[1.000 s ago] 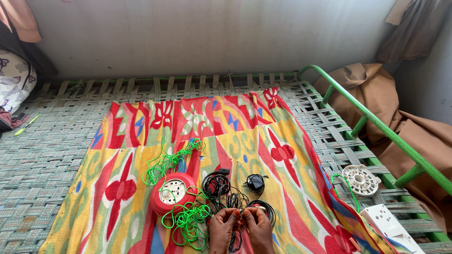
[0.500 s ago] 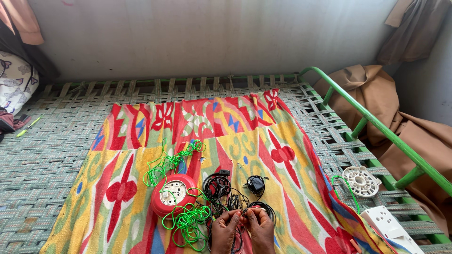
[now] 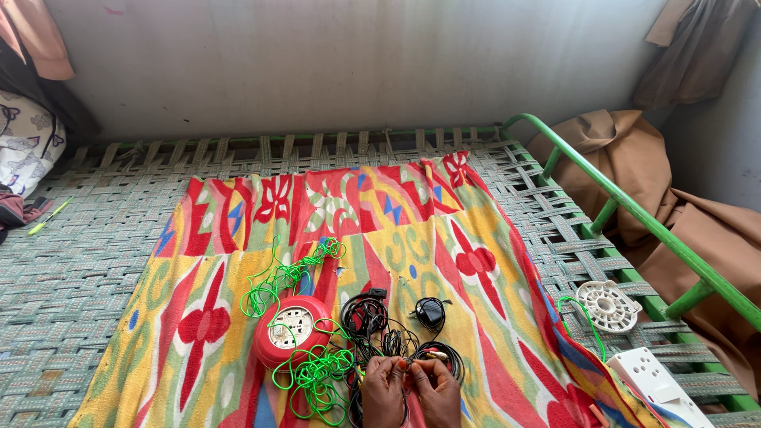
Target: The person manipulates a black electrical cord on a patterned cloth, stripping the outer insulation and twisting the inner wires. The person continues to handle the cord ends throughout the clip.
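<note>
1. Currently, both hands work at the bottom centre of the frame, over a patterned red-and-yellow cloth (image 3: 444, 230) spread on a woven cot (image 3: 71, 277).
2. Left hand (image 3: 383, 390): fingers curled shut, pinching a thin strand of the black cables (image 3: 380, 333); the exact grip point is small and partly hidden.
3. Right hand (image 3: 437, 388): fingers likewise closed on the same strand, just beside the left hand, thumbs nearly touching.
4. Location of the work item: the black cables lie in a loose pile directly above the hands, touching them. A small black adapter (image 3: 430, 312) rests at the pile's upper right edge.
5. Adjacent items: a round red socket reel (image 3: 292, 333) sits just left of the pile, with bright green wire (image 3: 305, 372) sprawled above, across and below it in open loops.
6. Progress judgement: the sorting appears to be at an early stage. The black cables remain bunched together, and only one strand is isolated between the hands. The green wire is unwound and uncoiled.
7. Remaining, as judged: most of the black pile is still to be separated, and the green wire is unhandled.
8. Lower right of the frame: a white round fitting (image 3: 607, 304) and a white socket board (image 3: 658, 388) lie on the cot, well apart from the hands and untouched.
</note>
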